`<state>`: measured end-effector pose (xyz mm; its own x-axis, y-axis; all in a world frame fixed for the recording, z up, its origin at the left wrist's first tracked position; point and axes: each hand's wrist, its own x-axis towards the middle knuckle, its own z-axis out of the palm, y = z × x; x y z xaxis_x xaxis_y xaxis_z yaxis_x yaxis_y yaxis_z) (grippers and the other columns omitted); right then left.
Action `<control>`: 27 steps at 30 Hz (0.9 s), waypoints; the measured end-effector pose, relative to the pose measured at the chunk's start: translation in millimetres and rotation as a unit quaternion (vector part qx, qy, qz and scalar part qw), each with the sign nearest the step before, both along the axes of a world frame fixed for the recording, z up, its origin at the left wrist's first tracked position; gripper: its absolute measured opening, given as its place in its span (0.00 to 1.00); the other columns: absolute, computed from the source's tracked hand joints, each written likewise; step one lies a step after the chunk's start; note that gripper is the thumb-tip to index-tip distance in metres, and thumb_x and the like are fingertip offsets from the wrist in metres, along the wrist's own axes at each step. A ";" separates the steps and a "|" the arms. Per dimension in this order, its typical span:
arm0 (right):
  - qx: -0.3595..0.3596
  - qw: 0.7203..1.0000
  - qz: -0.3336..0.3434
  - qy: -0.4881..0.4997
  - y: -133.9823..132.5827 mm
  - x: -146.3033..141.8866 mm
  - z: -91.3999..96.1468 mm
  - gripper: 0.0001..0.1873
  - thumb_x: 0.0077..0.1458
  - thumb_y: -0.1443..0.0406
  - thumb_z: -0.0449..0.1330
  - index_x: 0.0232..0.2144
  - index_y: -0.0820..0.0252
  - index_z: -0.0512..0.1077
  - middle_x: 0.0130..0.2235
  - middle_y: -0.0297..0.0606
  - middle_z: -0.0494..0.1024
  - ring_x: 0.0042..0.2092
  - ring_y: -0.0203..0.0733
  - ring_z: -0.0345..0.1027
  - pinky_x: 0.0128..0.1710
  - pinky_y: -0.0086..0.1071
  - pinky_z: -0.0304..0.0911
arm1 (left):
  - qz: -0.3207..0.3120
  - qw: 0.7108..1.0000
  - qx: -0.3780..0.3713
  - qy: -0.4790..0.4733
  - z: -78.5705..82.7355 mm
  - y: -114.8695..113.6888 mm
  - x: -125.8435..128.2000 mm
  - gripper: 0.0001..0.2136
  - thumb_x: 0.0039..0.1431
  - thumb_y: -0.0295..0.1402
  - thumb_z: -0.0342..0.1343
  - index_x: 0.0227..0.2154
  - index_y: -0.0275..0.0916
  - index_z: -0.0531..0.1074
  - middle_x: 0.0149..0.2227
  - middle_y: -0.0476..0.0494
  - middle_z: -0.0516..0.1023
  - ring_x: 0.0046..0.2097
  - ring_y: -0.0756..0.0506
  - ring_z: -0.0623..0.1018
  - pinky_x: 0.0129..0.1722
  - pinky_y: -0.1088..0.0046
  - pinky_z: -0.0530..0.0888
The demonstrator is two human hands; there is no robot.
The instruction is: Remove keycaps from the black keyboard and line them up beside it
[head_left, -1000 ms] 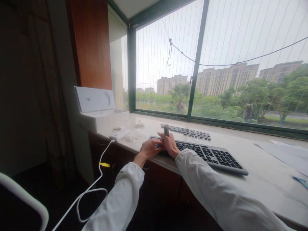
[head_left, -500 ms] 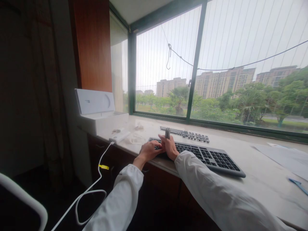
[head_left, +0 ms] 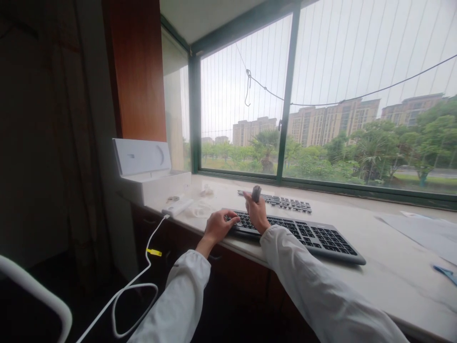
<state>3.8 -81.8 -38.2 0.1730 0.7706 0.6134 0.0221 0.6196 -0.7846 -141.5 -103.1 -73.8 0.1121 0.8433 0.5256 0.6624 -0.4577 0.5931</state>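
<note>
holding a small grey object [head_left: 256, 193] upright in pinched fingertips, the right hand [head_left: 256, 214] sits raised just above the left end of the near keyboard [head_left: 303, 233]; the object looks like a rounded, matte keycap puller or similar tool, but it is too small to tell. left hand [head_left: 217, 226] rests at the keyboard's left edge, fingers loosely curled and touching the outermost keys, gripping nothing. the keyboard is flat and rectangular, with a grey frame and dark square keys with pale legends. behind it lies a second key strip [head_left: 282, 202], thin and dark. both rest on a pale, glossy stone-like sill [head_left: 385, 267]. to the left stands an open white box [head_left: 150, 176], smooth, its lid upright. a white cable [head_left: 143, 281] loops down from a small white block [head_left: 177, 207] at the sill edge. both sleeves are white fabric.
</note>
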 end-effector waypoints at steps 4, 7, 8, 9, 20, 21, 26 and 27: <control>0.070 0.976 -0.056 -0.200 1.0 9.0 1.7 0.25 0.48 0.53 0.62 0.12 0.61 0.58 0.16 0.28 0.53 0.22 0.29 0.48 0.23 0.25 0.42 | 0.000 0.999 0.000 -0.045 -2.5 5.9 -3.4 0.16 0.56 0.47 0.55 0.37 0.42 0.78 0.32 0.46 0.80 0.32 0.47 0.76 0.34 0.73 0.69; 0.075 0.942 -0.052 -0.322 -0.2 13.1 -2.6 0.10 0.46 0.60 0.64 0.20 0.58 0.71 0.17 0.28 0.64 0.23 0.31 0.55 0.25 0.24 0.45 | 0.002 0.999 0.005 -0.048 -3.4 8.6 -5.6 0.16 0.58 0.46 0.53 0.39 0.40 0.77 0.33 0.45 0.80 0.32 0.47 0.76 0.33 0.73 0.68; 0.075 0.931 -0.051 -0.352 -0.4 14.2 -4.1 0.04 0.46 0.62 0.64 0.24 0.55 0.74 0.19 0.29 0.68 0.23 0.33 0.58 0.26 0.24 0.46 | 0.005 0.999 0.008 -0.045 -3.6 9.1 -6.0 0.16 0.59 0.45 0.52 0.39 0.41 0.77 0.34 0.45 0.80 0.32 0.47 0.76 0.33 0.73 0.68; 0.074 0.923 -0.050 -0.375 -0.4 15.2 -5.4 0.03 0.46 0.63 0.64 0.28 0.53 0.76 0.21 0.30 0.71 0.25 0.34 0.61 0.27 0.25 0.48 | 0.009 0.999 0.010 -0.042 -3.6 9.5 -6.4 0.15 0.59 0.45 0.52 0.39 0.41 0.76 0.34 0.45 0.80 0.32 0.47 0.76 0.33 0.73 0.68; 0.100 0.884 -0.032 -0.455 2.6 24.6 -6.3 0.17 0.48 0.72 0.57 0.37 0.48 0.79 0.31 0.33 0.80 0.33 0.39 0.70 0.33 0.26 0.54 | -0.013 0.997 0.000 -0.073 -4.1 12.5 -9.1 0.18 0.61 0.46 0.48 0.39 0.39 0.77 0.31 0.45 0.80 0.32 0.46 0.76 0.33 0.74 0.68; 0.103 0.882 -0.034 -0.459 3.1 25.2 -6.3 0.17 0.48 0.72 0.57 0.37 0.48 0.79 0.31 0.33 0.80 0.33 0.39 0.71 0.33 0.26 0.54 | -0.015 0.997 -0.003 -0.078 -4.5 13.0 -9.6 0.19 0.62 0.47 0.47 0.39 0.39 0.77 0.29 0.45 0.79 0.31 0.47 0.76 0.32 0.74 0.68; 0.106 0.890 -0.007 -0.444 3.5 25.5 -5.9 0.13 0.50 0.69 0.60 0.37 0.48 0.78 0.32 0.32 0.80 0.34 0.39 0.72 0.33 0.26 0.55 | -0.024 0.995 -0.010 -0.097 -6.2 15.0 -12.1 0.23 0.61 0.50 0.45 0.41 0.37 0.76 0.22 0.48 0.75 0.26 0.48 0.73 0.29 0.74 0.67; 0.080 0.909 -0.002 -0.410 3.0 25.1 -5.7 0.12 0.48 0.68 0.62 0.36 0.48 0.79 0.32 0.32 0.80 0.35 0.40 0.72 0.34 0.26 0.56 | -0.026 0.995 -0.010 -0.100 -6.5 15.2 -12.6 0.23 0.61 0.50 0.45 0.41 0.37 0.76 0.21 0.49 0.74 0.25 0.48 0.73 0.28 0.75 0.67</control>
<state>29.0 -78.8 -43.9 -0.3897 0.6606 0.6417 0.5616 0.7227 -0.4029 -154.0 -87.9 -80.3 0.0503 0.8497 0.5248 0.5061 -0.4747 0.7201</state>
